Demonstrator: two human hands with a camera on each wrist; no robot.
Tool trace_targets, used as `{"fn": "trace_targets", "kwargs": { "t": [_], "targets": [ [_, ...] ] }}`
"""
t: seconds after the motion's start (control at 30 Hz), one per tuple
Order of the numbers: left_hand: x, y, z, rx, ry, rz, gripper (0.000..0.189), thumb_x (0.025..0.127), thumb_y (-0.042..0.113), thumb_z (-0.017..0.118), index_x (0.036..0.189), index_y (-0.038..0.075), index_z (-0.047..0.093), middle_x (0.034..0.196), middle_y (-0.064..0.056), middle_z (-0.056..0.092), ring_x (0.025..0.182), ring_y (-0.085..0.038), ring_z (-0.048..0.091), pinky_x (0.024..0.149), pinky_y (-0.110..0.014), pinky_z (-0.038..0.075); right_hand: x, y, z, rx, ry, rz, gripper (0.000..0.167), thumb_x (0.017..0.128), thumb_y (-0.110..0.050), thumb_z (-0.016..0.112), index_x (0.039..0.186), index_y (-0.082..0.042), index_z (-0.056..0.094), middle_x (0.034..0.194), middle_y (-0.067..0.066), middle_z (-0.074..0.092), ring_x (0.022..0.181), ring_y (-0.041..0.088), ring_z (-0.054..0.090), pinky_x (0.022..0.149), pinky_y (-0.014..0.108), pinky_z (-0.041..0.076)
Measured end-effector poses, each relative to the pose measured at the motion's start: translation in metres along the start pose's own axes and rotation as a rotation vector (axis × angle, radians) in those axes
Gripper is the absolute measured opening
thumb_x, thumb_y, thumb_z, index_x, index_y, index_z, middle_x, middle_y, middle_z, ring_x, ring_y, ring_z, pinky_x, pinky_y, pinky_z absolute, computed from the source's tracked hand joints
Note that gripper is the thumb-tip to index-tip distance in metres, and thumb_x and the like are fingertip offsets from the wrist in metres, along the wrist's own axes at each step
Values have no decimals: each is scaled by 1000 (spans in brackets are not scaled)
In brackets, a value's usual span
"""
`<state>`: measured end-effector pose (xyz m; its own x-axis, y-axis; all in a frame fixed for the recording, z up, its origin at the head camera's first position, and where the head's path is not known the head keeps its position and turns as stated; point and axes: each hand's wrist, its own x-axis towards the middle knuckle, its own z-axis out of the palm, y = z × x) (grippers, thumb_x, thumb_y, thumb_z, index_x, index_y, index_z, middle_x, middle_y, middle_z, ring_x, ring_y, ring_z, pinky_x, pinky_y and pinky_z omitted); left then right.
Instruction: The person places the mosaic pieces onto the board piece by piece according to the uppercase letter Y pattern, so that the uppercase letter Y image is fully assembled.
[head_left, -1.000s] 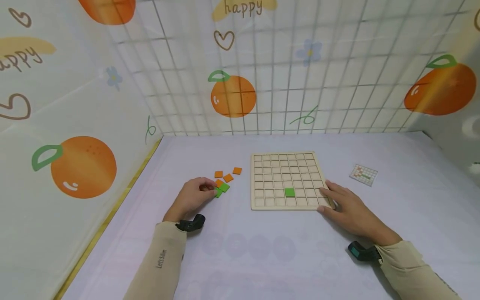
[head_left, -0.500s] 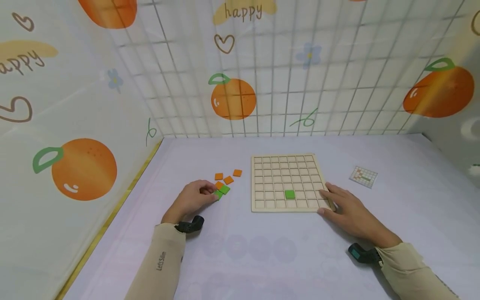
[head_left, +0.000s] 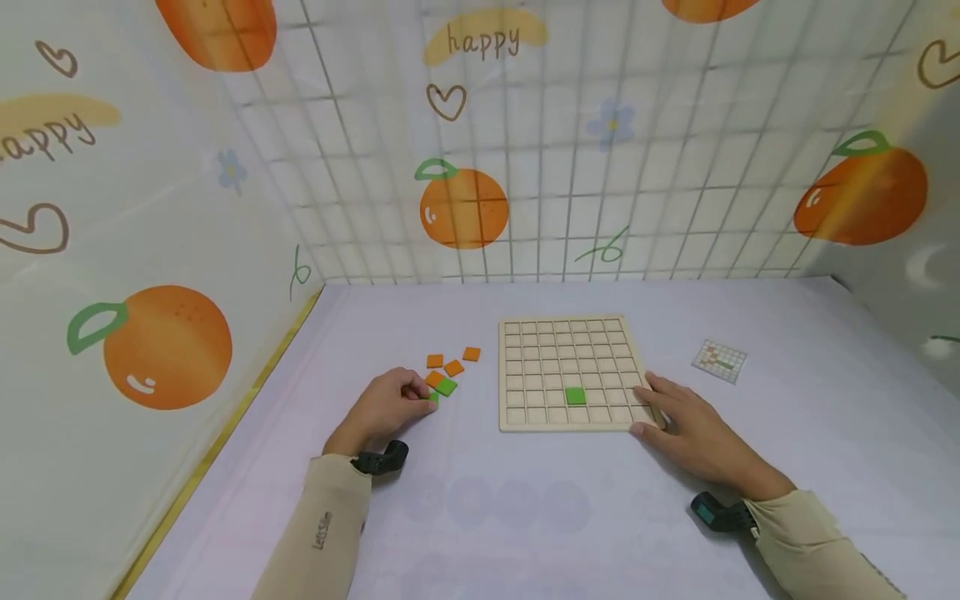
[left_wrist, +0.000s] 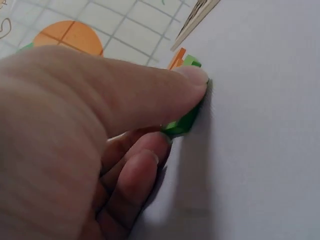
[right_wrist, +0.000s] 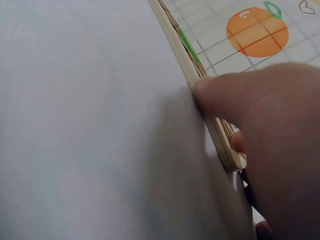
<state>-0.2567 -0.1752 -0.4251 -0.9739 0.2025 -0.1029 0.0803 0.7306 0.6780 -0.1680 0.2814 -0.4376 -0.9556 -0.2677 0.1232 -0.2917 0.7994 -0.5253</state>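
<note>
My left hand (head_left: 382, 408) pinches a small green square tile (left_wrist: 189, 120) between thumb and fingers, low at the tabletop, at the near side of a loose tile group. Beside its fingertips lie another green tile (head_left: 446, 386) and several orange tiles (head_left: 453, 367). To the right is a wooden grid board (head_left: 532, 352), with one green tile (head_left: 575, 396) set in a cell of its second row from the front. My right hand (head_left: 693, 433) holds the board's near right corner, thumb (right_wrist: 212, 92) against the front edge and fingers over the right side.
A small card printed with a coloured grid (head_left: 720, 360) lies right of the board. Printed curtain (head_left: 540, 200) closes off the back and sides of the white-covered table (head_left: 480, 550). Yellow trim (head_left: 225, 433) runs along the left edge.
My left thumb and fingers have closed on the nearest green tile, which is drawn slightly toward me, apart from the others. My right hand stays at the board corner; the head view has tilted slightly up.
</note>
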Motion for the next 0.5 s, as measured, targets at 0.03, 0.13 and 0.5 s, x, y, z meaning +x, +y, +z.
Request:
{"fn": "trace_targets", "kwargs": {
  "t": [0.03, 0.13, 0.5],
  "targets": [
    [0, -1, 1, 1, 3, 6, 18, 86, 24, 81, 97, 17, 68, 96, -1, 61, 90, -20, 55, 79, -35, 46, 0, 0, 0, -1, -1, 0, 68, 96, -47, 64, 147, -4, 49, 160, 21, 29, 144, 48, 24, 108, 67, 22],
    [-1, -3, 2, 0, 7, 31, 17, 86, 23, 80, 98, 18, 69, 96, 0, 61, 89, -20, 55, 79, -35, 46, -1, -2, 0, -4, 1, -4, 68, 96, -47, 64, 147, -3, 50, 159, 22, 29, 144, 48, 24, 109, 67, 21],
    [-1, 2, 1, 32, -7, 59, 21, 86, 22, 80, 105, 15, 73, 98, 1, 62, 90, -18, 55, 81, -34, 47, -1, -2, 1, -18, 6, -2, 68, 97, -47, 64, 146, -3, 50, 159, 22, 30, 144, 48, 25, 108, 67, 22]
  ]
}}
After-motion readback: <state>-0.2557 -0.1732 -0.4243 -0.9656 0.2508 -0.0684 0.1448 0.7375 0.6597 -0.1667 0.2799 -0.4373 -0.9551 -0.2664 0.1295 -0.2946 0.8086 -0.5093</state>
